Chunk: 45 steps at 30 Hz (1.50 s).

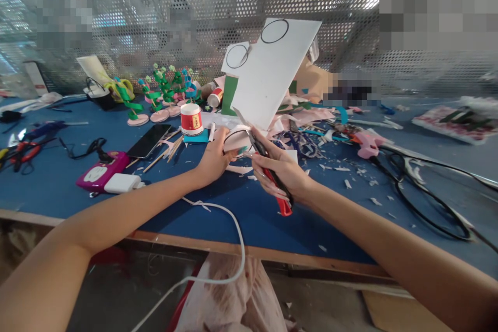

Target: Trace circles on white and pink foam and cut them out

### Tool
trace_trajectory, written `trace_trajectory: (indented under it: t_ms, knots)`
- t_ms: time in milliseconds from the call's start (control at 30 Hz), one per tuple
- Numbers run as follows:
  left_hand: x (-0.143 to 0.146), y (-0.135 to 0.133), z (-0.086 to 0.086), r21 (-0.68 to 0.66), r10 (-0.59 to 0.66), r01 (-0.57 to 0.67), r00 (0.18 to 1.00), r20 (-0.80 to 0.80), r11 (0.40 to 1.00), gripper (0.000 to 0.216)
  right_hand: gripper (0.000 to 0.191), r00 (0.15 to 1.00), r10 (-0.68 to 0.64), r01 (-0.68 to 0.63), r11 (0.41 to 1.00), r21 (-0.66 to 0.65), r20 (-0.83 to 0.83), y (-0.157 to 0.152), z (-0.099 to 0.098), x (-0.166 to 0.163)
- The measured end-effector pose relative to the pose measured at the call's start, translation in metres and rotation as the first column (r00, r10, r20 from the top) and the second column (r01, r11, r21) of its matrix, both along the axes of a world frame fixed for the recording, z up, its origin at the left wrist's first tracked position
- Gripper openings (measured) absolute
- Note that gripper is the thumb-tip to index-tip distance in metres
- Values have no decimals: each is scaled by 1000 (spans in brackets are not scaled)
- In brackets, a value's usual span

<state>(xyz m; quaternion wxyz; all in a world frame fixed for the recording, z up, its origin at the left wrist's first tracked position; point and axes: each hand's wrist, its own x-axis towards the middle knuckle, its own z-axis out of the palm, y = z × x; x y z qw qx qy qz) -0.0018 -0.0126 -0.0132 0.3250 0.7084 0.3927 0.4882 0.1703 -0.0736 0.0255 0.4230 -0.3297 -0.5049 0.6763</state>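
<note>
In front of me, above the table, my left hand (213,158) pinches a small white paper piece (238,140) with a black curved outline drawn on it. My right hand (282,168) grips scissors (268,158) with black and red handles. One blade points up and left beside the paper piece; whether the blades touch the paper is hard to tell. Behind both hands a large white sheet (268,72) stands tilted, with a black circle drawn near its top. A smaller white piece (236,57) with another drawn circle is at its left.
A red and white paper cup (192,120), a phone (150,141) and a magenta box (103,172) with a white plug lie left. Green spiral models (163,88) stand behind. Right are paper scraps (348,184), a pink glue gun (368,144) and black cable (428,207). A white cord (237,228) crosses the front edge.
</note>
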Motion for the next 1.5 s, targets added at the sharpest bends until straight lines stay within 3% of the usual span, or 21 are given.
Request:
trace_trajectory:
  t_ms: [133, 300, 500, 933, 1267, 1367, 1500]
  knots:
    - [-1, -1, -1, 11, -2, 3, 999, -35, 1000, 35, 100, 1000, 1, -1, 1000, 24, 3, -1, 2, 0]
    - [4, -2, 1, -67, -3, 9, 997, 83, 998, 42, 101, 1000, 5, -5, 999, 38, 21, 1, 5, -1]
    - [0, 11, 1, -83, 136, -125, 979, 150, 989, 38, 104, 1000, 7, -7, 1000, 17, 28, 2, 2, -2]
    - [-5, 12, 1, 97, 157, -153, 987, -36, 983, 29, 102, 999, 14, -14, 1000, -3, 39, -1, 1, -2]
    - [-4, 4, 6, 109, 99, -84, 986, -136, 990, 25, 97, 999, 18, -18, 1000, 7, 27, -2, 1, -2]
    - [-4, 3, 3, 99, 73, -64, 993, -93, 993, 31, 97, 1000, 9, -10, 1000, 18, 7, -1, 2, -1]
    - [-2, 7, -3, 73, 60, -69, 991, 118, 995, 57, 95, 998, 2, -1, 1000, 20, -60, -1, 4, 0]
